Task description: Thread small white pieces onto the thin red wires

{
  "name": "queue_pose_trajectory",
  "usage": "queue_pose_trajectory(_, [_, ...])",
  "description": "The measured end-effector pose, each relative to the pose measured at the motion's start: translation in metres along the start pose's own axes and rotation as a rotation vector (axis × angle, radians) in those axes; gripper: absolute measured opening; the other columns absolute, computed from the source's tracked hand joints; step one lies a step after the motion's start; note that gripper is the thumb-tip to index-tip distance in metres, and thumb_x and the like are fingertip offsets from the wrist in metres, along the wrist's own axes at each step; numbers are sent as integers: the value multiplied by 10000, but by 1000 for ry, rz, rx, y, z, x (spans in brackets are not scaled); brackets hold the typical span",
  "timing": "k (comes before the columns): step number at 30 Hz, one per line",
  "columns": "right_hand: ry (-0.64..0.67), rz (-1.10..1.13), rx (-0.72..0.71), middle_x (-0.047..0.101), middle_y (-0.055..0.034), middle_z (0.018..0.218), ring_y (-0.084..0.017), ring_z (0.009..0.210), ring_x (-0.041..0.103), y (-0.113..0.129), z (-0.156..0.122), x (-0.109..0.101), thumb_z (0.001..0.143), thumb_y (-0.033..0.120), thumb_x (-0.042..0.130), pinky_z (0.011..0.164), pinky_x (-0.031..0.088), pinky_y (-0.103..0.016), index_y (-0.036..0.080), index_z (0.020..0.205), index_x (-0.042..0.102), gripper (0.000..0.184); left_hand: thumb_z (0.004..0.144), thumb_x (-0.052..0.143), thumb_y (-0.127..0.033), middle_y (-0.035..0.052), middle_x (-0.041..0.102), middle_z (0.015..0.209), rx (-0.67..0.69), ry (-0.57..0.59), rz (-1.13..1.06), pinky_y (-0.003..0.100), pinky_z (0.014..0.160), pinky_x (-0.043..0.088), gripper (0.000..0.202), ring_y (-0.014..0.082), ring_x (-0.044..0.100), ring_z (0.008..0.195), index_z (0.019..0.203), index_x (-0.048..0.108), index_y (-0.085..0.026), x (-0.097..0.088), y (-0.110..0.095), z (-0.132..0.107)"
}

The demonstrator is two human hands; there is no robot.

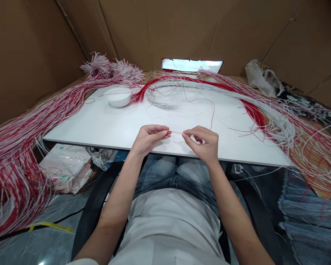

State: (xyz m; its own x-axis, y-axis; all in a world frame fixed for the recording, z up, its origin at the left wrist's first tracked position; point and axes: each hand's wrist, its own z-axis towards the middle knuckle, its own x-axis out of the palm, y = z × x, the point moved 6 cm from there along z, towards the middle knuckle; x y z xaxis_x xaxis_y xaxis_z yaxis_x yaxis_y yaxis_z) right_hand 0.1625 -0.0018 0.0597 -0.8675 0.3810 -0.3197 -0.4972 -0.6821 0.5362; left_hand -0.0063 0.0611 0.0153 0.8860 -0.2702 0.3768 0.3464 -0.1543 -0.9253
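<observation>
My left hand [150, 138] and my right hand [202, 141] are held close together over the near edge of the white table [105, 125]. Both pinch the ends of thin wires [177, 133] stretched between the fingertips. A thin red wire [211, 110] curves away from my right hand across the table. Fingers of both hands are closed in a pinch.
A white bowl [119, 96] stands at the back left. A thick bundle of red and white wires [30, 147] hangs off the left side. More red and white wire bundles [264, 114] sweep across the back and right. Cardboard walls [30, 55] surround the table. A plastic bag [260, 77] lies at the back right.
</observation>
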Motion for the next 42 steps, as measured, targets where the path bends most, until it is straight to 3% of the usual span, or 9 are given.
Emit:
queue_pose_trajectory(5, [3, -19, 14, 663, -11, 650, -106, 518, 512, 0, -1, 0, 805, 204, 611, 482, 406, -252, 205, 766, 700, 97, 488, 865, -200, 62, 738, 678, -11, -21, 9, 255, 690, 560, 265, 161, 695, 644, 712, 746, -123, -1, 1, -1])
queue_pose_trajectory(12, [-7, -16, 9, 660, -8, 646, -101, 516, 509, 1, -1, 0, 799, 179, 619, 474, 396, -247, 201, 768, 700, 90, 531, 855, -184, 63, 747, 706, -5, 43, -5, 222, 702, 547, 241, 142, 701, 659, 734, 740, -123, 0, 1, -1])
queue_pose_trajectory(23, [-17, -33, -1, 660, -7, 641, -110, 525, 528, 1, -1, 0, 805, 193, 615, 485, 413, -256, 209, 774, 699, 91, 530, 859, -227, 66, 744, 710, -10, 27, 32, 279, 748, 550, 282, 163, 705, 659, 766, 741, -128, 0, 1, -2])
queue_pose_trajectory(42, [-21, -3, -32, 662, -4, 646, -98, 534, 509, 3, -1, -1, 787, 135, 630, 496, 403, -246, 196, 771, 688, 86, 549, 849, -183, 59, 747, 704, -3, 63, 12, 214, 675, 549, 215, 149, 703, 650, 721, 730, -132, 0, 1, -1])
